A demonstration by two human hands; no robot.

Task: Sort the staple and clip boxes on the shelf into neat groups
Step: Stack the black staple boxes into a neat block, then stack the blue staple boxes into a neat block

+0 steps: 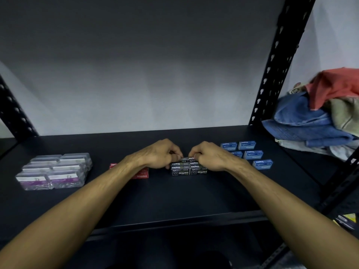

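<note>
At the middle of the dark shelf [174, 195], my left hand [162, 153] and right hand [207, 155] each pinch the back of the black staple boxes [189, 167], stacked between red staple boxes [141, 174] and blue staple boxes [250, 153]; clear clip boxes [54, 170] sit far left.

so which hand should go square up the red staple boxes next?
Left, probably. The left hand is at the black staple boxes, and the red staple boxes lie just beside its forearm. The right hand would have to cross over the black group.
</note>
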